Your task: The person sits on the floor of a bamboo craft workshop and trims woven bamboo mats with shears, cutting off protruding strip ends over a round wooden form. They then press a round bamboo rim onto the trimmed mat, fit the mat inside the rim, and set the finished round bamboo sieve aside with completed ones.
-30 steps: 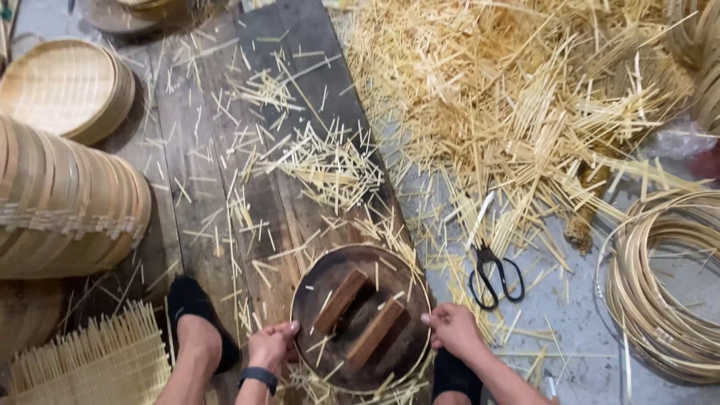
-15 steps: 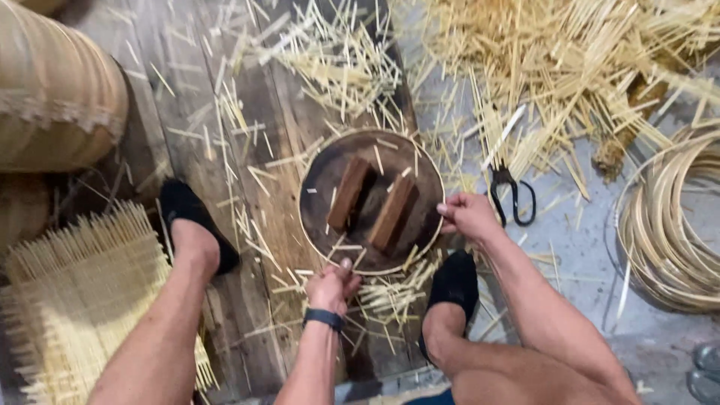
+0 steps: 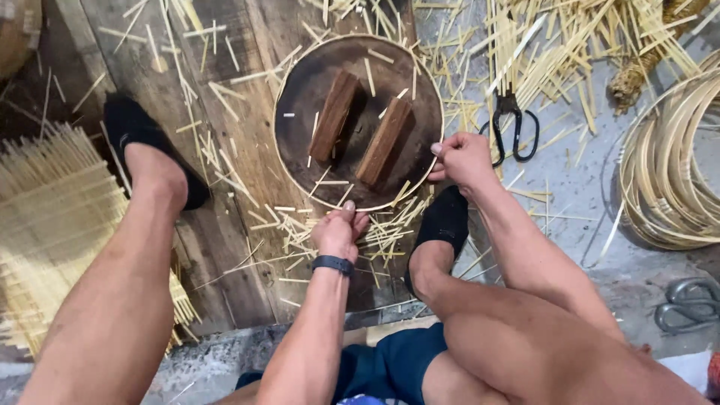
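Dark wooden boards (image 3: pixel 225 90) cover the floor beneath you, littered with pale bamboo slivers (image 3: pixel 225 86), and they give way to grey concrete (image 3: pixel 577 187) on the right. At the far left a woven bamboo mat (image 3: pixel 52 217) lies flat, its loose ends fanning outward. Just beside it your left foot in a black slipper (image 3: pixel 142 139) rests on the boards. Moving right, your left hand (image 3: pixel 339 231), with a dark band on its wrist, meets the near rim of the round dark tray (image 3: pixel 300 97); its fingers are pressed together and curled over the edge, thumb on top. That round dark tray lies flat on the boards straight ahead of you, between your feet, rimmed with a pale bamboo strip. Two brown wooden blocks (image 3: pixel 334 116) lie inside it side by side, slightly tilted, with a few slivers scattered around them. Your right hand (image 3: pixel 461 157) grips the tray's right rim, fingers bunched and pinching the edge. Below that hand sits your right foot in a black slipper (image 3: pixel 446 221). Black-handled shears (image 3: pixel 514 127) lie on the concrete just beside your right hand. Farther right, a coil of bamboo hoops (image 3: pixel 667 165) rests on the floor, and grey metal scissors (image 3: pixel 686 304) lie near the right edge.
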